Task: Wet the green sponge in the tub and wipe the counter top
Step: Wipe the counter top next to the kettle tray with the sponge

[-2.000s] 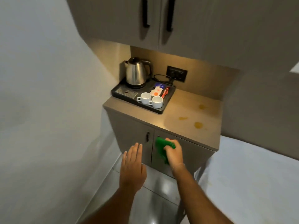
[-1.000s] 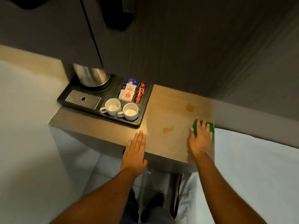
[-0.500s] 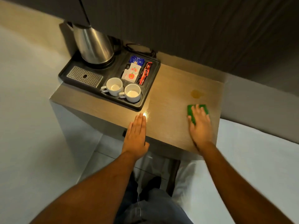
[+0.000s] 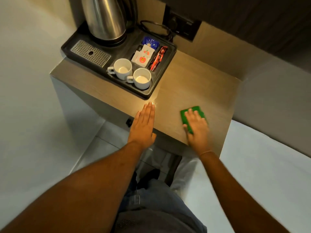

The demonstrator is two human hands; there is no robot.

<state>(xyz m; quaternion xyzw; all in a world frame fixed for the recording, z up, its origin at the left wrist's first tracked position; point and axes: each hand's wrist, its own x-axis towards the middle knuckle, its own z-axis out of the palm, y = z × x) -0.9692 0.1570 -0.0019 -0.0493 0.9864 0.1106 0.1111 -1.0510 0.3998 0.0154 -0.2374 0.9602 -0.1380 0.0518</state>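
On the tabletop (image 4: 193, 84), front right portion, the green sponge (image 4: 193, 113) lies flat under the right hand (image 4: 196, 128). Right hand: palm down, fingers (image 4: 190, 114) slightly spread over the sponge, pressing it against the surface; sponge edges show at 12 and 9 o'clock of the fingers. No pinch; a flat press.

Left hand (image 4: 143, 126): flat, fingers pressed together and extended, holding nothing, laid at the front edge of the tabletop with the palm overhanging the edge. It is at 9 o'clock of the sponge, apart from it. Cannot tell whether the fingertips bear on the surface or hover just above.

Black tray (image 4: 161, 84) occupies the rear left of the tabletop, at 11 o'clock of the left hand, its near corner just beyond the left fingertips. On the tray: steel kettle (image 4: 104, 17) at 12 o'clock, perforated metal grate (image 4: 90, 53) at 9 o'clock, two white cups (image 4: 133, 74) upright side by side at 6 o'clock, handles to the left, and sachets (image 4: 144, 55) in the compartments at 3 o'clock, blue, white and red.

Wall socket (image 4: 183, 28) on the back panel, at 1 o'clock of the tray, black cord (image 4: 156, 27) coiled before it.

A bright reflection sits on the tabletop at the left fingertips. White bed (image 4: 260, 165) adjoins the cabinet at 3 o'clock.
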